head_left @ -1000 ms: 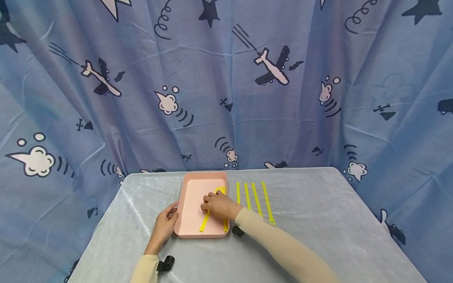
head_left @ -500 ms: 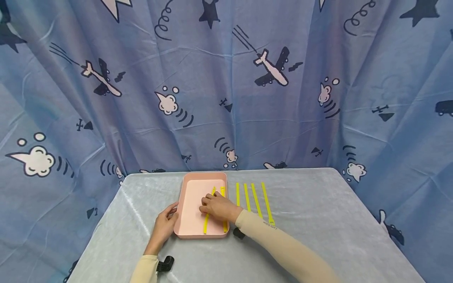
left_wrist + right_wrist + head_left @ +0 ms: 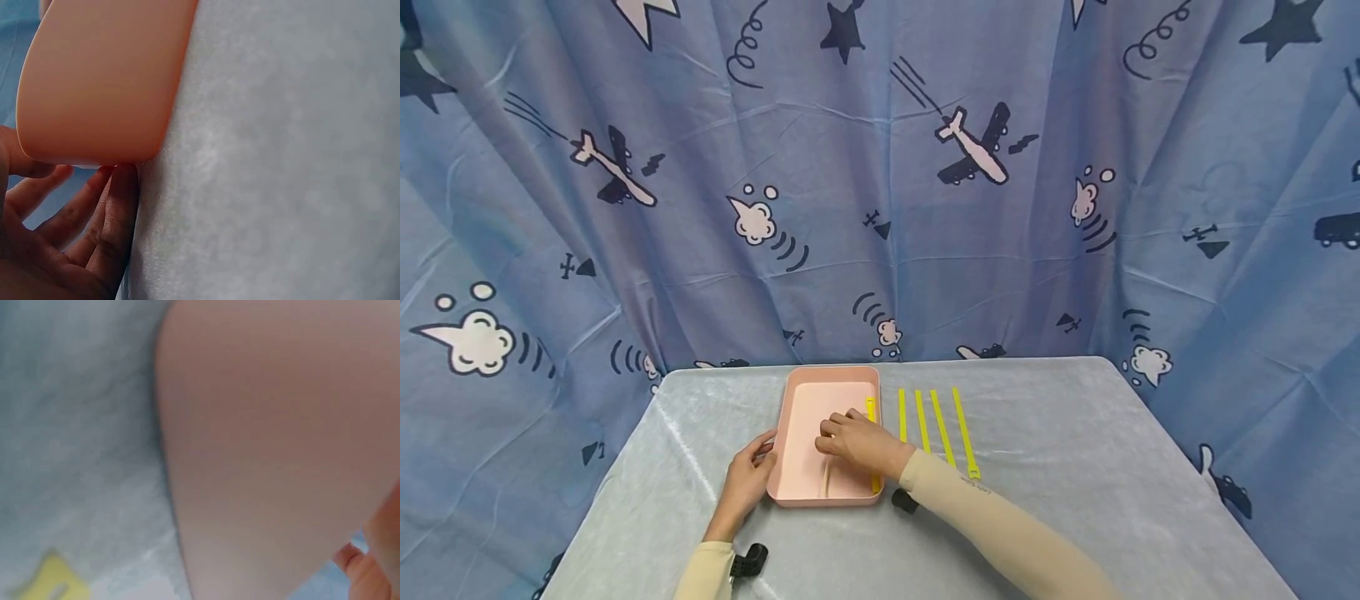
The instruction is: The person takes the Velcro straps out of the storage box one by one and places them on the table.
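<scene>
The pink tray (image 3: 805,392) stands on the table, its outer wall filling much of both wrist views. My left hand (image 3: 748,479) touches the tray's left side; in the left wrist view its fingertips meet the outer wall. Over the tray, my right hand (image 3: 861,446) pinches a narrow strap (image 3: 826,479), now seen nearly edge-on below the fingers and pale. Its upper part is hidden by the hand. Another yellow strap (image 3: 876,483) lies along the tray's right inner wall, partly covered by the hand. Only part of the right hand (image 3: 369,575) shows in the right wrist view.
Right of the tray, several yellow straps (image 3: 964,433) lie in a row on the grey cloth-covered table (image 3: 1060,467). One slotted strap end (image 3: 53,581) shows in the right wrist view. A blue patterned curtain (image 3: 820,275) hangs behind the table.
The right hand has shifted slightly left over the tray. The strap in it has turned from its yellow face to its edge. The left hand stays at the tray's side.
</scene>
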The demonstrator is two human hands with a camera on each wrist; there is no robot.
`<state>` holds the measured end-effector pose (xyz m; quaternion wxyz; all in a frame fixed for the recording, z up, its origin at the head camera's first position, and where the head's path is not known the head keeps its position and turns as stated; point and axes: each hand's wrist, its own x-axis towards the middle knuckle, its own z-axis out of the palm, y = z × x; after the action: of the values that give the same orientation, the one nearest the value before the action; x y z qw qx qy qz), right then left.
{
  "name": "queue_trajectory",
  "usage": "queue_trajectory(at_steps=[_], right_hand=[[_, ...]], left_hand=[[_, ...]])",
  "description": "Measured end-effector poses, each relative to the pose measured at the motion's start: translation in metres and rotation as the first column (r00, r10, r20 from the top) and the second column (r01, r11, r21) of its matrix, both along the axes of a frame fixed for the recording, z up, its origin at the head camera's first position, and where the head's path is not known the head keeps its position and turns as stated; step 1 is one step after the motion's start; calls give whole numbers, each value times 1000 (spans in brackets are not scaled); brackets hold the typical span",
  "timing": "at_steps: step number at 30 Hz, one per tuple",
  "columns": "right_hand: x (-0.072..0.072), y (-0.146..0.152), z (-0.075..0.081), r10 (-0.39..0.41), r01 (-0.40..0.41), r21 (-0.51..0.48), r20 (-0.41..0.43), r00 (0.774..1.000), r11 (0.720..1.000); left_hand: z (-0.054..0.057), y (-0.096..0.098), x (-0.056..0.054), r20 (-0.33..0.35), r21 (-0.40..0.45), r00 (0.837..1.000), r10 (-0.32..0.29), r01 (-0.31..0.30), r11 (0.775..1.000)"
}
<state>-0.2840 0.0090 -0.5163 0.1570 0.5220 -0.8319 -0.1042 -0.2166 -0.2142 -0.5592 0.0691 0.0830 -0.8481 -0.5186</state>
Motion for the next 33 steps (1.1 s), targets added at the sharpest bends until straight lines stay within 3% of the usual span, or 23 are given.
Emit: queue_trajectory(at_steps=[11,19,33], right_hand=[[11,2,14,14,-16,-144,-10,1000,989],[15,7,22,-9,15,-199,30,1000,980],[21,14,30,31,11,-363,108,994,932]], left_hand=[[-1,-1,0,11,4,1000,5,-5,1000],[-1,-1,1,5,-4,1000,-8,8,1000],[0,-2,1,8,3,1000,-15,15,1000]])
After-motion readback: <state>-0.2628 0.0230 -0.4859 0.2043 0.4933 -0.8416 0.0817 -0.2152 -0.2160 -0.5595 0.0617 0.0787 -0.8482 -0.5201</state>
